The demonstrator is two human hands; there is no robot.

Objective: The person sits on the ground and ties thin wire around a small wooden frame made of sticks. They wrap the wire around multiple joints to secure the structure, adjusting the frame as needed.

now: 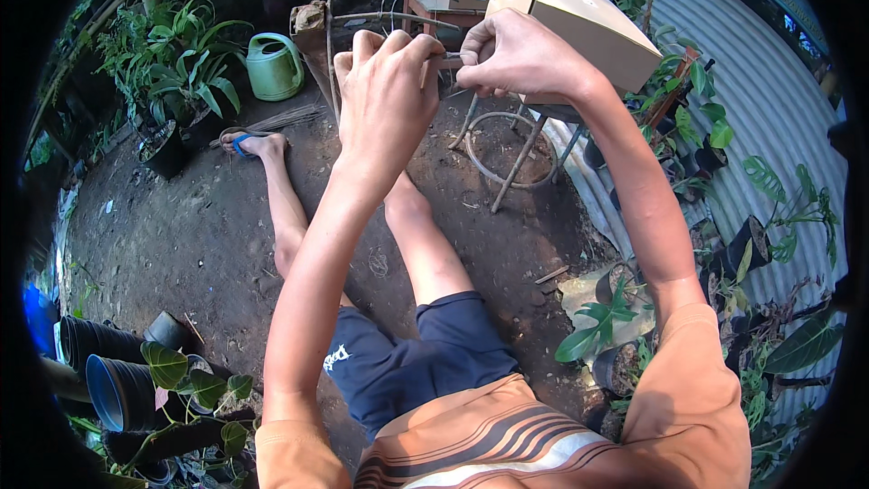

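Both hands raised before the tan cardboard box [579,23]; left hand [385,95] and right hand [516,59] pinch a thin grey wire [453,55]; twisting seemingly under way; steady tension needed next.

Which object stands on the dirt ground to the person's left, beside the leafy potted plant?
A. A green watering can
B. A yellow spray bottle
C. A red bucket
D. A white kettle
A. A green watering can with a handle and spout stands on the bare dirt right of the leafy potted plant, beyond the person's sandalled foot.
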